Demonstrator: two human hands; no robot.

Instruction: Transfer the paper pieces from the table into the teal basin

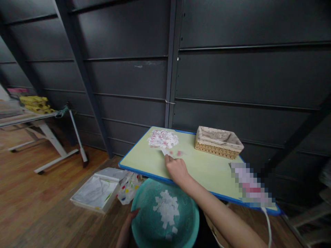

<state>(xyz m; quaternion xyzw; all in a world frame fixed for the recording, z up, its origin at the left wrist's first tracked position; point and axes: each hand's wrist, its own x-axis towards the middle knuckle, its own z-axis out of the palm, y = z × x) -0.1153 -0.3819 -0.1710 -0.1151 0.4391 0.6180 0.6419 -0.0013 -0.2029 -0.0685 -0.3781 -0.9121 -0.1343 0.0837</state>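
Note:
My right hand (178,169) is above the yellow table (144,160), closed in a pinch on a thin white flat piece (164,151) that looks like paper or card. Just beyond its tip lies a heap of small white and pink paper-like scraps (163,138), beside a pinkish mark on the tabletop. Below the table's front edge, a green mesh basin (144,199) contains a pile of small white squarish pieces (167,208). My left hand (127,224) grips the basin's left rim, its fingertips over the edge; the rest of that hand is dim and partly hidden.
A cloth-lined wicker basket (218,150) stands at the table's back right, near a blurred-out object (252,186) with a white cord (267,224). On the floor to the left are a white open box (95,191) and a dotted plastic bag (129,187). A dark panelled wall (129,79) rises behind.

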